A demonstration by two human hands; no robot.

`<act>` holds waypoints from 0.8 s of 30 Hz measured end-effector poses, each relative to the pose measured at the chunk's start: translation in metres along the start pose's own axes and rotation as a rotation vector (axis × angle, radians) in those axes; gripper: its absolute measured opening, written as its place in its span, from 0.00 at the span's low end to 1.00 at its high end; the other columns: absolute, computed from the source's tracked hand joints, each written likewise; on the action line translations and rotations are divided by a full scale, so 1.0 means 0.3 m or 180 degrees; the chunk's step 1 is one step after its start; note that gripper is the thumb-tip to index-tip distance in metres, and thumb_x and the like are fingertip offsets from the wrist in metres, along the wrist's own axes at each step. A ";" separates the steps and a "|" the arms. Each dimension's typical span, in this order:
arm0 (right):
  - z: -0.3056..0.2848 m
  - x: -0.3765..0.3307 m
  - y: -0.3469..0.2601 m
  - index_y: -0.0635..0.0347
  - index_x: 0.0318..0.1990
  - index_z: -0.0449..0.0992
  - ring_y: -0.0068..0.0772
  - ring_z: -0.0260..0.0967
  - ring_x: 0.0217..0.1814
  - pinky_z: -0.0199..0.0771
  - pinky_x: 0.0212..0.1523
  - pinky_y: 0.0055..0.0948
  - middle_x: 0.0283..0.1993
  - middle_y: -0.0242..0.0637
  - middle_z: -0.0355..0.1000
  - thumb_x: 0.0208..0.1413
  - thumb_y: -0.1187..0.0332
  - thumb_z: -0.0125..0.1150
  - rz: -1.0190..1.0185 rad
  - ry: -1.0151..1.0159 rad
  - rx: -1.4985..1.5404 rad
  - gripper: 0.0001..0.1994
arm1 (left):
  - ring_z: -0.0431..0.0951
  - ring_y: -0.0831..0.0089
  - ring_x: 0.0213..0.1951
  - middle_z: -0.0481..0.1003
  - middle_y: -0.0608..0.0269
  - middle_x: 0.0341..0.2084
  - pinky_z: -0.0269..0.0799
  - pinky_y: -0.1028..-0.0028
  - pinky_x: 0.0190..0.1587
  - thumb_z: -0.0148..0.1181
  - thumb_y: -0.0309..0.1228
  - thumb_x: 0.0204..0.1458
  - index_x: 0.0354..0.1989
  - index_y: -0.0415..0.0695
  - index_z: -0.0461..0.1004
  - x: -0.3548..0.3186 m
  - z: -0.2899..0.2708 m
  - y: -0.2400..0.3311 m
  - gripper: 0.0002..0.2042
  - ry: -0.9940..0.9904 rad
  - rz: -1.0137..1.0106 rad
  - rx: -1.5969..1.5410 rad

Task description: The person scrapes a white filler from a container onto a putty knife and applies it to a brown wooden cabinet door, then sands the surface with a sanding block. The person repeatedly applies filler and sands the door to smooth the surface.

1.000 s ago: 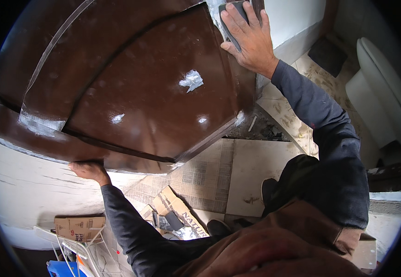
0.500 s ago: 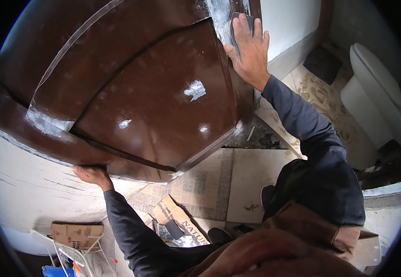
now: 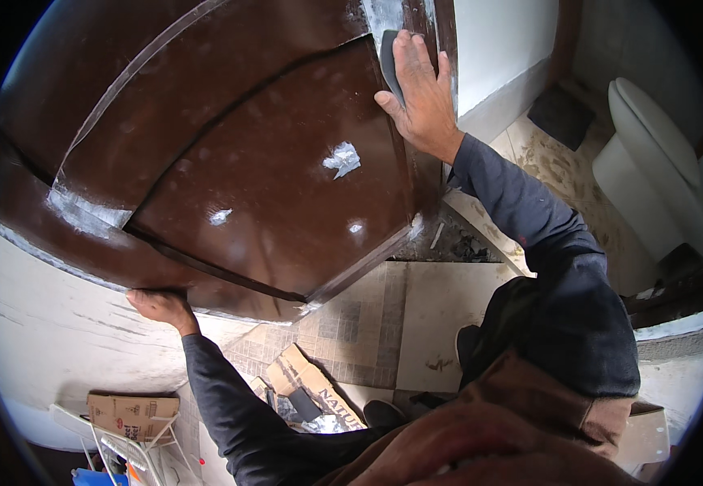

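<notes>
Apart, right hand point(image 3: 426, 107) clasps grey pad point(image 3: 389, 66); left hand point(image 3: 163, 308) touches door point(image 3: 266, 190), grip unclear

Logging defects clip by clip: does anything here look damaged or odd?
Yes: the brown door has ragged pale patches on and around its panel, breaking its even finish. Brownish smudges also dirty the floor beside the toilet.

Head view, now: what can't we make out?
All head view:
Underside of the dark pad: faces the brown panel, under the right grip.
Fingers of the left grip: mostly hidden, by itself or the panel's edge.
Panel top: cut off by upper edge.
Blue object: cut off by lower edge.
</notes>
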State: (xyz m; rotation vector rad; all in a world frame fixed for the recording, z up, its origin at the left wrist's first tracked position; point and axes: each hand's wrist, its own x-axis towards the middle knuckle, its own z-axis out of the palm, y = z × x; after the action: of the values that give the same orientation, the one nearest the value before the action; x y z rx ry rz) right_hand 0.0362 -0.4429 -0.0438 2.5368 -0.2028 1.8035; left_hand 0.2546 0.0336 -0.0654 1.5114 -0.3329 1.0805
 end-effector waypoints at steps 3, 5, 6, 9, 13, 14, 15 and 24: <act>-0.010 0.005 0.001 0.64 0.76 0.44 0.57 0.36 0.82 0.31 0.72 0.69 0.80 0.51 0.42 0.68 0.42 0.43 0.0092 -0.0030 0.0066 0.41 | 0.72 0.58 0.43 0.72 0.49 0.40 0.71 0.59 0.50 0.36 0.49 0.70 0.44 0.31 0.70 0.000 0.001 0.005 0.28 0.0093 -0.0101 -0.0190; -0.017 0.013 0.013 0.65 0.76 0.43 0.58 0.36 0.82 0.31 0.72 0.70 0.80 0.51 0.42 0.68 0.43 0.43 0.0250 0.0095 0.0041 0.41 | 0.72 0.59 0.43 0.72 0.49 0.40 0.71 0.59 0.50 0.36 0.49 0.70 0.43 0.30 0.70 0.000 0.004 0.007 0.28 0.0093 -0.0046 -0.0074; -0.019 0.015 0.020 0.65 0.76 0.43 0.58 0.35 0.82 0.31 0.71 0.71 0.80 0.51 0.42 0.68 0.43 0.43 0.0397 0.0114 0.0015 0.41 | 0.72 0.59 0.43 0.72 0.49 0.40 0.71 0.59 0.50 0.36 0.49 0.70 0.43 0.30 0.70 -0.001 0.005 0.007 0.28 0.0045 -0.0028 -0.0010; -0.025 0.008 0.037 0.62 0.76 0.42 0.57 0.34 0.82 0.31 0.71 0.71 0.80 0.50 0.43 0.68 0.43 0.43 -0.0142 -0.0036 -0.0091 0.40 | 0.72 0.58 0.43 0.72 0.48 0.40 0.71 0.59 0.49 0.36 0.49 0.70 0.44 0.30 0.70 -0.001 0.002 0.004 0.28 0.0055 -0.0040 0.0012; -0.020 -0.019 0.048 0.60 0.77 0.42 0.56 0.36 0.82 0.31 0.72 0.71 0.80 0.49 0.43 0.66 0.43 0.47 -0.0060 -0.0072 -0.0290 0.42 | 0.73 0.58 0.43 0.72 0.47 0.41 0.71 0.60 0.49 0.36 0.48 0.70 0.44 0.30 0.70 0.003 -0.006 -0.006 0.27 -0.0075 0.0295 0.0251; -0.017 -0.020 0.053 0.60 0.77 0.42 0.56 0.36 0.82 0.31 0.72 0.71 0.80 0.49 0.43 0.66 0.43 0.48 0.0077 -0.0121 -0.0371 0.42 | 0.73 0.58 0.43 0.72 0.47 0.41 0.71 0.60 0.49 0.37 0.48 0.70 0.44 0.30 0.70 0.005 -0.009 -0.010 0.27 -0.0034 0.0426 0.0506; -0.017 -0.036 0.046 0.60 0.77 0.42 0.57 0.36 0.82 0.30 0.72 0.70 0.80 0.49 0.43 0.66 0.43 0.49 -0.0227 -0.0060 -0.0197 0.42 | 0.73 0.58 0.43 0.72 0.47 0.41 0.71 0.60 0.49 0.37 0.48 0.70 0.44 0.30 0.70 0.007 -0.011 -0.014 0.27 -0.0115 0.0357 0.0375; -0.025 -0.024 0.020 0.63 0.76 0.45 0.54 0.36 0.82 0.30 0.72 0.70 0.79 0.49 0.45 0.65 0.44 0.51 -0.0339 0.0072 -0.0313 0.42 | 0.72 0.61 0.42 0.72 0.49 0.42 0.72 0.62 0.49 0.37 0.52 0.70 0.43 0.31 0.69 0.008 -0.013 -0.040 0.29 0.0035 0.0099 -0.0018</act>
State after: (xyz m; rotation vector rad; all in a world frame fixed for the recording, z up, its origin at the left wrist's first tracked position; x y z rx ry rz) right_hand 0.0261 -0.4474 -0.0484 2.4113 -0.1489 1.7379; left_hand 0.2629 0.0412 -0.0714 1.4991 -0.3524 1.1111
